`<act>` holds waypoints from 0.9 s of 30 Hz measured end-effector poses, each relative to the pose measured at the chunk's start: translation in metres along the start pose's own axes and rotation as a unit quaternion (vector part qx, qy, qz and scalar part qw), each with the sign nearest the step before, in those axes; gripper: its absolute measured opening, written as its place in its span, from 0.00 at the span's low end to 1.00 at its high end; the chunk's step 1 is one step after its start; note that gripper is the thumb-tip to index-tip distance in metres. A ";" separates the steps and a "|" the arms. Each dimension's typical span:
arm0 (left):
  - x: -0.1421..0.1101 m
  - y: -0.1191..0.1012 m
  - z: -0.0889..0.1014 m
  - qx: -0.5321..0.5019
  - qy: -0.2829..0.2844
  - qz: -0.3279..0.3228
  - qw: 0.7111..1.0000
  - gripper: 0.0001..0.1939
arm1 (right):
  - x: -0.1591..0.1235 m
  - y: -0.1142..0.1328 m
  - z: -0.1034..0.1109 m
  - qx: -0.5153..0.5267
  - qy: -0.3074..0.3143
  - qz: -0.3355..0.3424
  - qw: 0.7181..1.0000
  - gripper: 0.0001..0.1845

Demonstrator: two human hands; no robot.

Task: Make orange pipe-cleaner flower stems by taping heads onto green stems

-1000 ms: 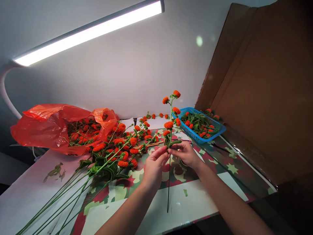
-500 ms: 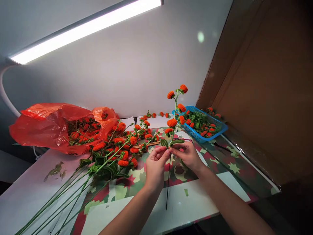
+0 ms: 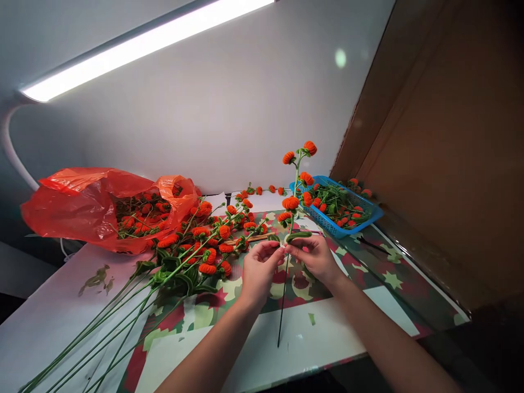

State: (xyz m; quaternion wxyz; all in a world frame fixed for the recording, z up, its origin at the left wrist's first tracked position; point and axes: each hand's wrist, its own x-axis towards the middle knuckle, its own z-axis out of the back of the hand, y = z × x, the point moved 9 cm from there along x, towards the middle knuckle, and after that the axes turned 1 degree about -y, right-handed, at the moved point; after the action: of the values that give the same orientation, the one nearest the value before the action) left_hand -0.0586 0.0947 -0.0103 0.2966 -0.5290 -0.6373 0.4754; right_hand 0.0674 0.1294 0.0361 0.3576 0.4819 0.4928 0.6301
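Note:
Upright between my hands stands an artificial branch [image 3: 297,185] with fuzzy orange, ribbed, pumpkin-like heads and green leaves. Its bare dark wire stem [image 3: 282,305] runs down towards the white board. My left hand [image 3: 261,268] pinches at the leaf joint from the left, with a green leaf [image 3: 273,238] showing just behind the fingers. From the other side, my right hand [image 3: 317,259] pinches the same joint beneath a long green leaf [image 3: 298,235]. A small pale bit shows between the fingertips; what it is, I cannot tell.
Finished-looking orange branches [image 3: 207,256] lie in a heap at left, beside a red plastic bag [image 3: 77,213] of more. A blue basket [image 3: 338,232] with orange heads and green stems stands at back right. A lamp [image 3: 151,49] hangs above; a cardboard panel [image 3: 442,153] rises at right.
Both hands still pinch the branch at the leaf joint. The left leaf has sunk lower behind my left fingers. The whole view has shifted slightly.

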 end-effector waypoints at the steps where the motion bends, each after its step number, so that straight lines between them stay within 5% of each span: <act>1: 0.000 0.000 -0.001 0.012 0.011 0.002 1.000 0.17 | 0.000 0.000 0.000 0.005 0.001 -0.003 1.000 0.14; 7: -0.007 -0.021 -0.006 0.121 0.041 -0.103 0.986 0.17 | -0.001 -0.002 -0.002 0.034 0.016 -0.009 0.999 0.12; 14: -0.031 -0.061 -0.019 0.294 0.055 -0.331 0.895 0.10 | 0.000 -0.001 -0.002 0.047 0.021 -0.018 0.999 0.12; 16: -0.029 -0.057 -0.017 0.284 0.051 -0.308 0.907 0.11 | 0.000 -0.002 -0.001 0.048 0.013 -0.024 0.998 0.12; 21: -0.015 -0.029 -0.011 0.155 0.049 -0.133 0.978 0.17 | 0.000 -0.004 0.005 0.031 -0.029 -0.039 0.998 0.13; 27: -0.008 -0.026 -0.008 0.045 0.021 -0.058 0.997 0.20 | -0.001 0.001 0.007 0.004 -0.059 -0.007 0.998 0.13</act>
State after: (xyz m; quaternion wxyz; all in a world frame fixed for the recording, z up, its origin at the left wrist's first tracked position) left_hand -0.0597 0.0893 0.0176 0.3602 -0.4873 -0.6386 0.4743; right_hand 0.0746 0.1299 0.0372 0.3888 0.5165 0.4764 0.5959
